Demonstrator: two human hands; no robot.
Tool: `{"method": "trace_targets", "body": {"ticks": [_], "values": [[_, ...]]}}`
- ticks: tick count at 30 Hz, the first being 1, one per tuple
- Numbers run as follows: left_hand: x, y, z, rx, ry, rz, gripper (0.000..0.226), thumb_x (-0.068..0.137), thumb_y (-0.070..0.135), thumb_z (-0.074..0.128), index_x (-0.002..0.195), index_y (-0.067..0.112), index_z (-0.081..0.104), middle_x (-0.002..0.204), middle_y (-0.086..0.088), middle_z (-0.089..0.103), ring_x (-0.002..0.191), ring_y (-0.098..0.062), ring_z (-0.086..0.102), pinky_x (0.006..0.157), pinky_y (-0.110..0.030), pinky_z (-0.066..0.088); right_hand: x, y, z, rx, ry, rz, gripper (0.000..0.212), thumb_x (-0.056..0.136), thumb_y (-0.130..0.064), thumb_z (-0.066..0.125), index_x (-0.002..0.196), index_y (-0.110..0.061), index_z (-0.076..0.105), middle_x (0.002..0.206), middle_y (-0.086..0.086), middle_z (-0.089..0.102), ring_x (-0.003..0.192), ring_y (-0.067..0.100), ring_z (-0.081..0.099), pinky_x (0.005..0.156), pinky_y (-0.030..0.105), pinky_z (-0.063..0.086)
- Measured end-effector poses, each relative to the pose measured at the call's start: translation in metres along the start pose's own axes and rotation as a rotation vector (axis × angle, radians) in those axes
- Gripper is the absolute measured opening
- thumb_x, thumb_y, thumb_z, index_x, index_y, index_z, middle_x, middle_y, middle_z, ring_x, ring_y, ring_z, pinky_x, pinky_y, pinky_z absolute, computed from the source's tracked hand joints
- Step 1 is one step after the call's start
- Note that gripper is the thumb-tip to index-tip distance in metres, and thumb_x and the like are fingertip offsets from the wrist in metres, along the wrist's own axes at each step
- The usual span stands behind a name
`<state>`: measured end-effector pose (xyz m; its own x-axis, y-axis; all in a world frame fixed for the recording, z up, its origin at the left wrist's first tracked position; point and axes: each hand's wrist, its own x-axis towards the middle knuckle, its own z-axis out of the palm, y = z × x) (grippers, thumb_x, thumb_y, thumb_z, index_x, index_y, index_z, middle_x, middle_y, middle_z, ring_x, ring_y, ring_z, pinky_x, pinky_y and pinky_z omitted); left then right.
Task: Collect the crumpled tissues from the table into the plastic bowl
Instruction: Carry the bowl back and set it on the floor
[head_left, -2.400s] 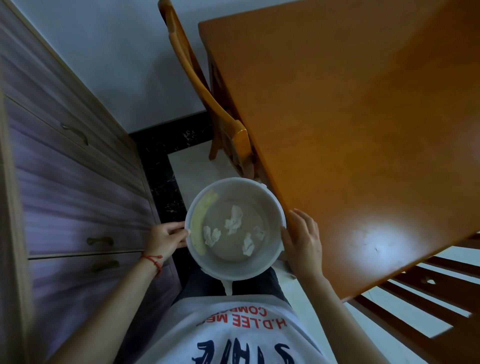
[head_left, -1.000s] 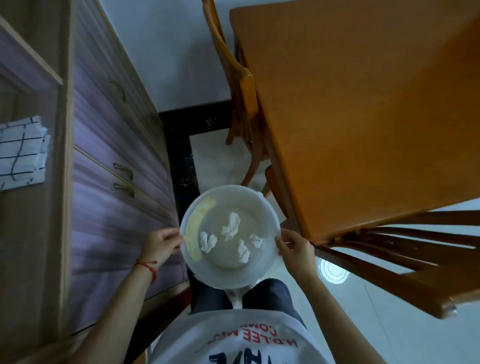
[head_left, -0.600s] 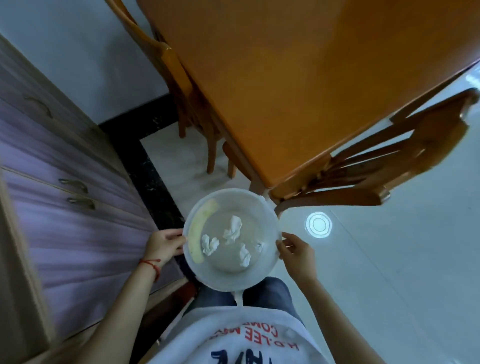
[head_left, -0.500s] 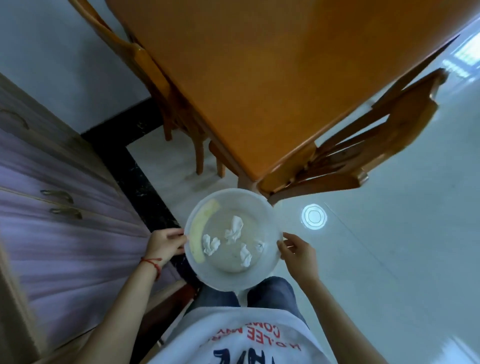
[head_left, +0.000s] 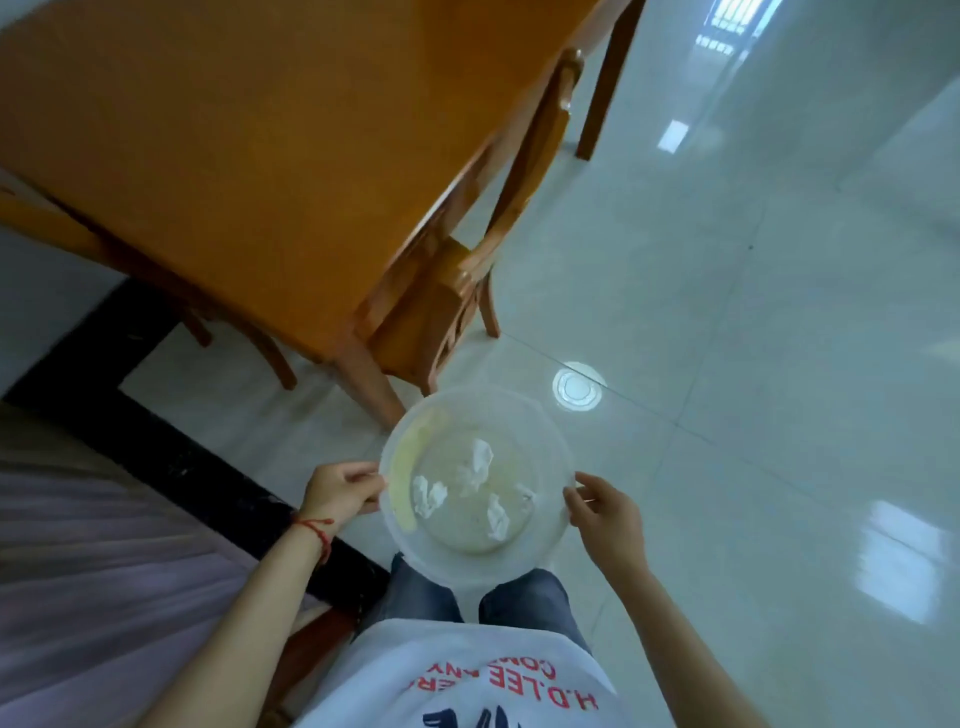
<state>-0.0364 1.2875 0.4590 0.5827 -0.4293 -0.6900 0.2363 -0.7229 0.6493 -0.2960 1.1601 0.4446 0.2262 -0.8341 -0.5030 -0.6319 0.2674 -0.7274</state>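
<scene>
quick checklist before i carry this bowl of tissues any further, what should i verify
1. Left hand grips the rim of the translucent white plastic bowl: ok.
2. Right hand grips the opposite rim: ok.
3. Crumpled white tissues lie inside the bowl, none hanging over the rim: ok.
4. No tissue left on the orange wooden table: ok on the part in view; the rest cannot tell.
5. Glossy pale tiled floor ahead free of obstacles: ok to the right; wooden chair stands close ahead-left.
6. Bowl held level: cannot tell.
</scene>
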Motion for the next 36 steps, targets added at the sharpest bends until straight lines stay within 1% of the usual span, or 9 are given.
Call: {"method": "trace_targets", "body": {"ticks": [4,6,8,13,16,26,30,34,36], "values": [[-0.006,0.022,0.064,0.068,-0.077,0.048,0.038,0.078,0.000,0.065,0.116,-0.006,0.058,0.097,-0.016,0.064,0.079,-0.023,0.061,0.055,-0.014,0.055,0.007,0.030,-0.055,0.053,0.083,0.048,0.025,0.085,-0.018,0.060,0.110,-0.012,0.064,0.078,0.000,0.068,0.076,0.018,0.066,0.077,0.037,0.056],[-0.010,0.036,0.096,0.103,-0.119,0.069,0.041,0.079,0.002,0.065,0.118,-0.005,0.056,0.098,-0.016,0.063,0.083,-0.023,0.061,0.067,-0.023,0.056,0.011,0.042,-0.082,0.068,0.132,0.061,0.024,0.085,-0.018,0.060,0.108,-0.014,0.065,0.077,0.000,0.068,0.076,0.018,0.066,0.079,0.041,0.056],[-0.015,0.051,0.125,0.134,-0.154,0.101,0.042,0.079,0.005,0.066,0.119,-0.004,0.055,0.099,-0.013,0.062,0.085,-0.021,0.060,0.075,-0.030,0.051,0.016,0.051,-0.107,0.078,0.184,0.068,0.024,0.085,-0.019,0.060,0.109,-0.014,0.065,0.078,0.001,0.068,0.076,0.019,0.066,0.078,0.040,0.056],[-0.016,0.091,0.185,0.169,-0.221,0.145,0.045,0.080,0.005,0.064,0.122,-0.006,0.051,0.101,-0.014,0.060,0.090,-0.025,0.059,0.078,-0.032,0.049,0.028,0.061,-0.159,0.137,0.300,0.068,0.022,0.086,-0.019,0.060,0.107,-0.015,0.066,0.075,-0.001,0.066,0.071,0.013,0.064,0.066,0.023,0.049],[-0.009,0.117,0.209,0.161,-0.233,0.173,0.047,0.080,0.004,0.064,0.123,-0.006,0.050,0.104,-0.018,0.061,0.090,-0.027,0.060,0.079,-0.034,0.050,0.044,0.058,-0.181,0.172,0.352,0.073,0.022,0.085,-0.019,0.061,0.107,-0.015,0.066,0.077,-0.001,0.066,0.072,0.010,0.063,0.066,0.021,0.049],[0.055,0.218,0.281,0.165,-0.264,0.237,0.045,0.080,0.004,0.064,0.122,-0.006,0.052,0.111,-0.025,0.063,0.091,-0.029,0.062,0.078,-0.034,0.051,0.147,0.016,-0.240,0.227,0.451,0.061,0.022,0.085,-0.024,0.061,0.105,-0.017,0.066,0.081,0.000,0.069,0.077,0.015,0.065,0.077,0.032,0.054],[0.090,0.275,0.309,0.173,-0.281,0.261,0.045,0.082,0.004,0.062,0.124,-0.007,0.049,0.104,-0.015,0.059,0.088,-0.025,0.060,0.077,-0.030,0.051,0.204,-0.012,-0.264,0.245,0.481,0.069,0.019,0.085,-0.023,0.061,0.103,-0.017,0.067,0.081,0.000,0.069,0.077,0.015,0.065,0.077,0.035,0.055],[0.126,0.333,0.334,0.140,-0.286,0.252,0.043,0.081,0.003,0.062,0.121,-0.008,0.051,0.099,-0.016,0.059,0.088,-0.029,0.060,0.054,-0.014,0.054,0.258,-0.045,-0.286,0.266,0.500,0.073,0.017,0.086,-0.023,0.060,0.101,-0.019,0.067,0.078,-0.009,0.067,0.071,0.007,0.063,0.074,0.029,0.054],[0.143,0.363,0.347,0.159,-0.272,0.265,0.041,0.082,0.005,0.063,0.120,-0.006,0.053,0.099,-0.017,0.061,0.086,-0.027,0.061,0.058,-0.019,0.053,0.285,-0.061,-0.297,0.261,0.509,0.069,0.019,0.087,-0.024,0.059,0.103,-0.018,0.066,0.079,-0.007,0.067,0.074,0.009,0.064,0.073,0.027,0.053]]}}
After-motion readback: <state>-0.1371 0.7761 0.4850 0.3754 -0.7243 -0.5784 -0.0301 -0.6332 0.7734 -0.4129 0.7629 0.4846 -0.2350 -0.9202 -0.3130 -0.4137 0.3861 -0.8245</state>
